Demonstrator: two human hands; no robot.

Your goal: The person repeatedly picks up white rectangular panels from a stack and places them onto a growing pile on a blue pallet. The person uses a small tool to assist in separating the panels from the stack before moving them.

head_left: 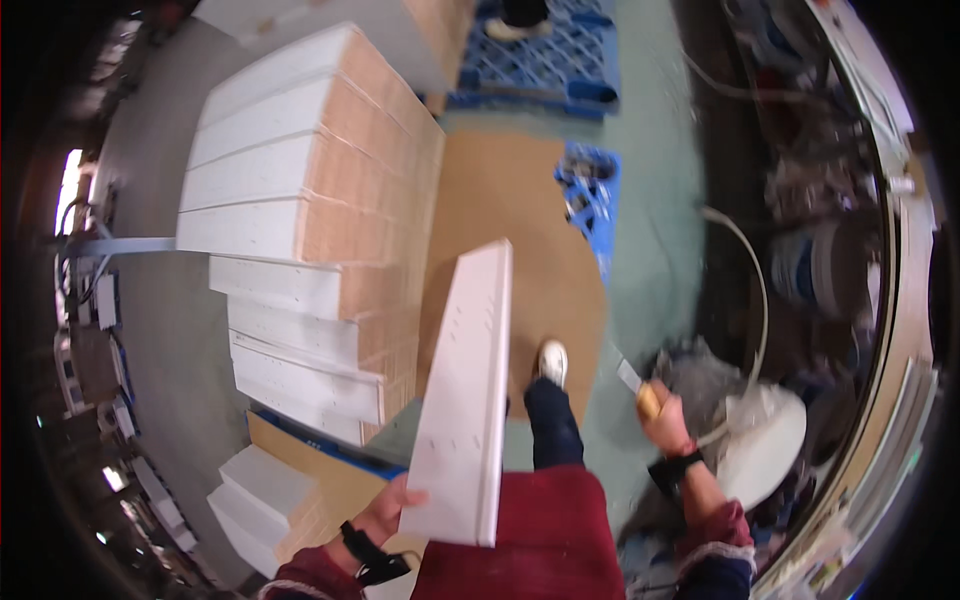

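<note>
A long white board (pixel 462 400) with a grooved edge and small dark marks stands tilted in front of my body. My left hand (pixel 388 506) is closed around its lower left edge. Off to the right, my right hand (pixel 668 422) grips a putty knife (pixel 630 376) by its yellowish handle, its flat metal blade pointing up and left. The knife is apart from the board. Both wrists wear dark bands.
Tall stacks of white boards with tan ends (pixel 350 190) rise at left. A brown sheet (pixel 500 190) covers a blue pallet (pixel 590 205). Another person's shoe (pixel 516 29) is on the far blue pallet (pixel 540 65). A pale hose (pixel 755 270), clear plastic and a white bucket (pixel 815 270) lie right.
</note>
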